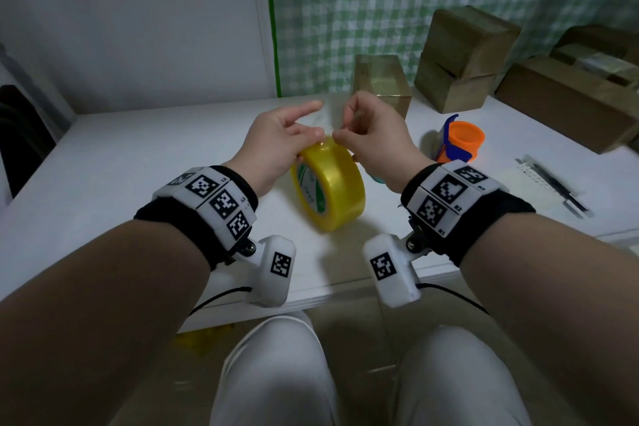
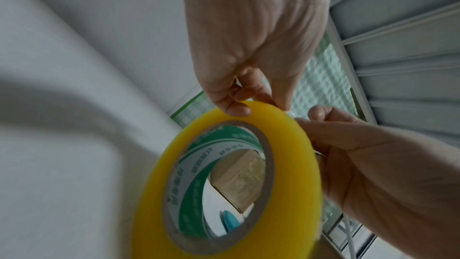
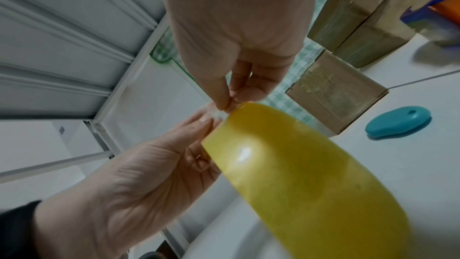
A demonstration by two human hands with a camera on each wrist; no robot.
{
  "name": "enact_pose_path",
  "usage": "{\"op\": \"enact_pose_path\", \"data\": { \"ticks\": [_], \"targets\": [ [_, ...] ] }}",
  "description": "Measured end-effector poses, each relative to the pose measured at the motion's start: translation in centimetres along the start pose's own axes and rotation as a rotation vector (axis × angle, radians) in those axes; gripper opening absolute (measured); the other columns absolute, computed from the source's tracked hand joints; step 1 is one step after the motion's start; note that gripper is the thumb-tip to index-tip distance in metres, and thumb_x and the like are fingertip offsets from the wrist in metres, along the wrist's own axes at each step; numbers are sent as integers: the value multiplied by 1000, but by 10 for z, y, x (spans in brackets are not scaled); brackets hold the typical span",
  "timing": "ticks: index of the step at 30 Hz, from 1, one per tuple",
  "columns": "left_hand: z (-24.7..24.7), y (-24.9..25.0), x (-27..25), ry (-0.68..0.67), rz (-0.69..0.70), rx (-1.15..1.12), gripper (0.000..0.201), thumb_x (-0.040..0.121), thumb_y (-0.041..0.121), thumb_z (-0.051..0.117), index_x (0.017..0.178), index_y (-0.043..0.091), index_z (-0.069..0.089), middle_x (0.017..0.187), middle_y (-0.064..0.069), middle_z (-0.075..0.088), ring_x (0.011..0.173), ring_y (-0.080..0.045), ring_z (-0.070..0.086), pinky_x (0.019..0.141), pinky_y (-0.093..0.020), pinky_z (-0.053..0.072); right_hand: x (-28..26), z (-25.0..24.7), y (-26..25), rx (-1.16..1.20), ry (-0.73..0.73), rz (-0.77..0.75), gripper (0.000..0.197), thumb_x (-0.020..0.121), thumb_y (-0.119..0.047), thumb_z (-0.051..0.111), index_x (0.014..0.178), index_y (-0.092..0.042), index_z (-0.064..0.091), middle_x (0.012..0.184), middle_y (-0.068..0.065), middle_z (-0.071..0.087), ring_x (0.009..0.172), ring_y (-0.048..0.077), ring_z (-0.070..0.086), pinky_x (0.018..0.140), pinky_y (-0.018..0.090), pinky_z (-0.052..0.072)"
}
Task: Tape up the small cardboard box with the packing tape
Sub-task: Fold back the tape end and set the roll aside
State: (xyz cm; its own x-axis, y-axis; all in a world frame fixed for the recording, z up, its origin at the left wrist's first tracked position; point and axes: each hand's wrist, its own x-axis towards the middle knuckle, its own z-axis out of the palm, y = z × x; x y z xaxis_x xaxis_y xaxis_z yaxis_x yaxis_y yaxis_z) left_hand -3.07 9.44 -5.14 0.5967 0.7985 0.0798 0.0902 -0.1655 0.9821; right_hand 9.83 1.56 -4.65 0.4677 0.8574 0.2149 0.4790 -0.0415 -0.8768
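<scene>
The yellow packing tape roll (image 1: 340, 188) (image 2: 296, 174) (image 3: 298, 174) stands on edge above the white table (image 1: 138, 166). My left hand (image 1: 306, 130) (image 2: 239, 103) pinches its top rim between thumb and fingers, the index finger sticking out. My right hand (image 1: 345, 135) (image 3: 230, 102) pinches the clear free end of the tape at the top of the roll, right beside the left fingertips. The small cardboard box (image 1: 380, 86) (image 3: 333, 94) stands upright just behind my hands, with shiny tape on its faces. It also shows through the roll's core in the left wrist view.
Two stacked cardboard boxes (image 1: 463, 59) and a long flat box (image 1: 567, 104) stand at the back right. An orange and blue tape dispenser (image 1: 458, 142) is right of my right hand. A teal oval object (image 3: 398, 121) and a pen (image 1: 553, 183) lie on the table.
</scene>
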Motion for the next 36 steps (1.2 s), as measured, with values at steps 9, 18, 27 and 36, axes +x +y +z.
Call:
{"op": "enact_pose_path", "data": {
  "ticks": [9,18,27,36],
  "targets": [
    [7,5,-1,22,9,68,25,86,2,58,77,24,51,73,-3,64,65,-13,58,60,-23,45,-4,-8,-6,-15,-71,35,15,84,-10,66,99,-12,71,84,5,65,68,12,60,54,19,50],
    [8,6,1,18,96,272,9,79,13,70,85,19,70,82,0,61,65,-10,53,67,-27,48,-3,-10,-8,-179,-61,-20,12,87,-16,63,76,-19,64,68,-6,60,63,17,64,65,31,61],
    [8,7,4,3,49,353,14,82,19,69,69,21,63,77,2,61,63,-8,53,61,-22,43,-1,-9,-5,-257,-73,20,30,88,-24,60,61,-29,47,85,1,60,82,23,61,78,39,55],
    [12,4,5,92,-112,197,19,80,8,64,66,20,58,76,0,57,77,-20,55,54,-24,46,0,-1,-5,-174,-200,254,26,91,-34,51,71,-21,41,67,-1,48,54,16,46,45,23,39]
  ]
}}
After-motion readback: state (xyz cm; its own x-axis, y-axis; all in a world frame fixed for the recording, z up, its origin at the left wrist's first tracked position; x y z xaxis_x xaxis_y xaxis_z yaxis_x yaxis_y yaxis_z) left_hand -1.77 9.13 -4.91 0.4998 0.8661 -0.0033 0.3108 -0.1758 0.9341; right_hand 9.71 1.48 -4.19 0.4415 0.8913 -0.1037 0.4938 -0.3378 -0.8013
